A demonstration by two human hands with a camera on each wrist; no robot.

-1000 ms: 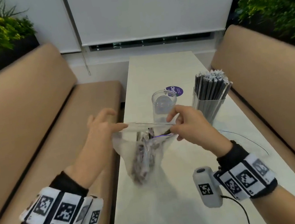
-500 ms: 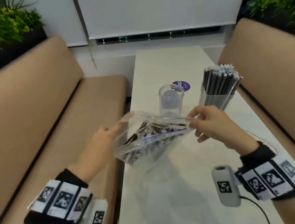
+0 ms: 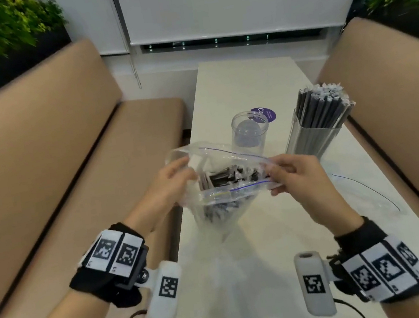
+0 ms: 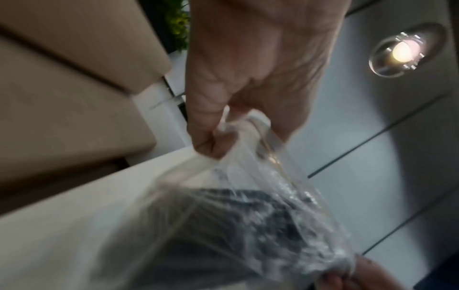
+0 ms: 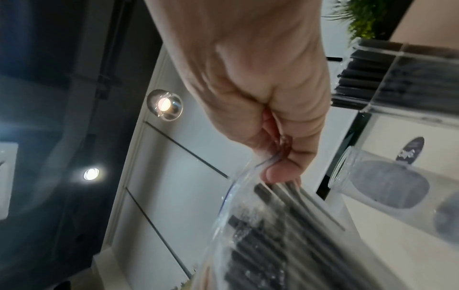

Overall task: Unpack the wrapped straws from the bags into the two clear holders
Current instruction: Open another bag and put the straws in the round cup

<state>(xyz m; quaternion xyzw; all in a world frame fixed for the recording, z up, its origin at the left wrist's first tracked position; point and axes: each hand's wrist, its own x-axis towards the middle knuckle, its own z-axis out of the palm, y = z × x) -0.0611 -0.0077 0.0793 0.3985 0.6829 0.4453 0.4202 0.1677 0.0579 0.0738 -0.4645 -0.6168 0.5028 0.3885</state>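
Note:
A clear zip bag of dark wrapped straws stands on the white table, its mouth pulled wide. My left hand pinches the bag's left rim. My right hand pinches the right rim by the blue zip line. Behind the bag stands a round clear holder, holding no straws. To its right a square clear holder is packed with dark wrapped straws. In the right wrist view the straws in the bag lie below my fingers.
An empty clear bag lies flat on the table at the right. A purple round sticker sits behind the round holder. Tan benches flank the table on both sides, with plants above them.
The bag's sealed top has been pulled apart into a wide mouth. Both hands stayed on its rim, and the bag turned upright with the straw ends showing.

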